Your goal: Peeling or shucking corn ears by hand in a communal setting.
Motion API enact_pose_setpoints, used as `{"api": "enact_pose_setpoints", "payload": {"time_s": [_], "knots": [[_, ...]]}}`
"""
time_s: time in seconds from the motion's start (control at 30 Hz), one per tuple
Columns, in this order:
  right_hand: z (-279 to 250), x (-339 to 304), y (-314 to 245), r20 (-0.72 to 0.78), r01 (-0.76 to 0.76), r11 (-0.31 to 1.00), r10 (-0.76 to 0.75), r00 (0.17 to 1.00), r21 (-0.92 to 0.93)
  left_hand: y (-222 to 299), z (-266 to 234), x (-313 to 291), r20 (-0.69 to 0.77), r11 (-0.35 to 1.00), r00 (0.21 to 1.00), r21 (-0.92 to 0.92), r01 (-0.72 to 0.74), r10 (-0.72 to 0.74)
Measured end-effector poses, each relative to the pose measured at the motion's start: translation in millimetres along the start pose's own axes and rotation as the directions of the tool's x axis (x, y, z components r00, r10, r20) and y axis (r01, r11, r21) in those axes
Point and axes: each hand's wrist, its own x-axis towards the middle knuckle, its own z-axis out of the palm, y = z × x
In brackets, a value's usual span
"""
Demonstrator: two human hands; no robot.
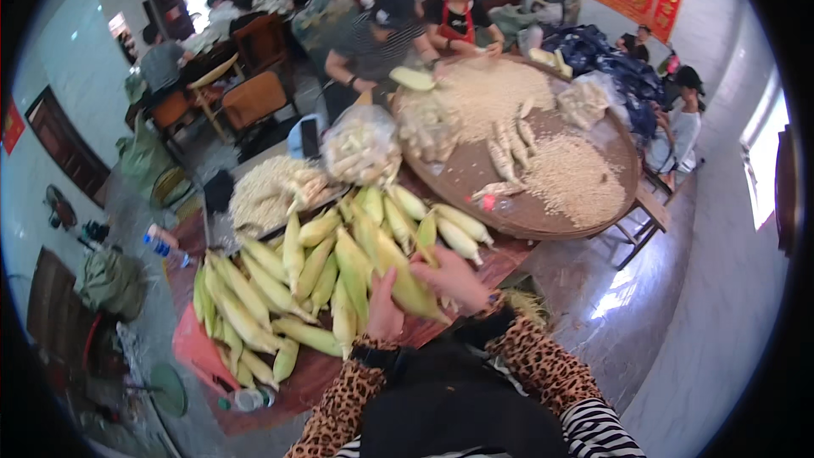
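A large pile of ears of corn (246,288) in pale green husks covers the near part of the red table. One long ear of corn (398,276) lies tilted between my hands, its thick end toward me. My left hand (386,314) presses against its left side, thumb up. On its other side my right hand (458,280) is closed with the fingertips at a green husk leaf (426,233); the hand partly hides the ear. Leopard-print sleeves (543,360) cover both my forearms.
Beyond the pile stand a tray of loose kernels (275,191), a clear bag of cobs (360,144) and a big round woven tray (475,195) with kernels and several cobs. Two people work across from me. A plastic bottle (246,400) lies at the near left edge.
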Motion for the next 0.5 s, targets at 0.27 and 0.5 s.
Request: {"api": "enact_pose_setpoints", "payload": {"time_s": [0.27,0.5], "knots": [[24,5,18,0.06,0.157,0.972,-0.149,0.987,-0.172,5,1,-18,-0.14,0.943,0.976,0.312,-0.118,0.168],[27,6,17,0.044,0.267,0.887,-0.271,0.962,-0.376,5,12,-12,-0.053,0.923,0.982,0.352,-0.152,0.182]]}}
